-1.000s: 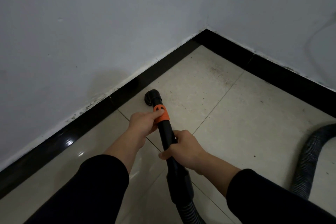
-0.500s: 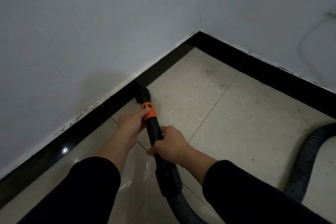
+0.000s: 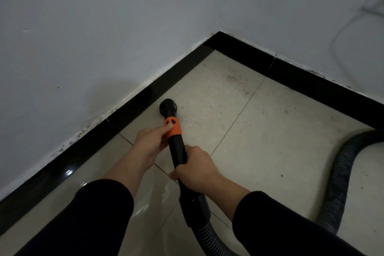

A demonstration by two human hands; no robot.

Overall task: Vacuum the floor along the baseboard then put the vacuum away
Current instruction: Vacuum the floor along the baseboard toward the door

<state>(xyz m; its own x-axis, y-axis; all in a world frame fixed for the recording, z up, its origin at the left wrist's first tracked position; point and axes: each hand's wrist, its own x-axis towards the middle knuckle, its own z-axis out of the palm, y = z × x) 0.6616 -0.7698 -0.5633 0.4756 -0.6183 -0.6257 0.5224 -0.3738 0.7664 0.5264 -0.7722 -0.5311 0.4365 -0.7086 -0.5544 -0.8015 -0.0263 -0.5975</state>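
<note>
Floor (image 3: 270,141) open rightward (specks (image 3: 232,78) near corner); nozzle (image 3: 168,107) just beside baseboard (image 3: 133,108); left hand (image 3: 149,143), right hand (image 3: 195,170) fingers (image 3: 188,148) clamp wand (image 3: 176,147).

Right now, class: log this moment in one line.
left hand grips orange collar | right hand grips wand | nozzle near baseboard

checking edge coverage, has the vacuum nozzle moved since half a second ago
Yes: the nozzle has pulled back from the black baseboard it was touching, out onto the tile.

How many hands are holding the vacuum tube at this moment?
2. The left hand grips the tube at its orange band, near the nozzle; the right hand grips it further back, toward the hose.
</note>
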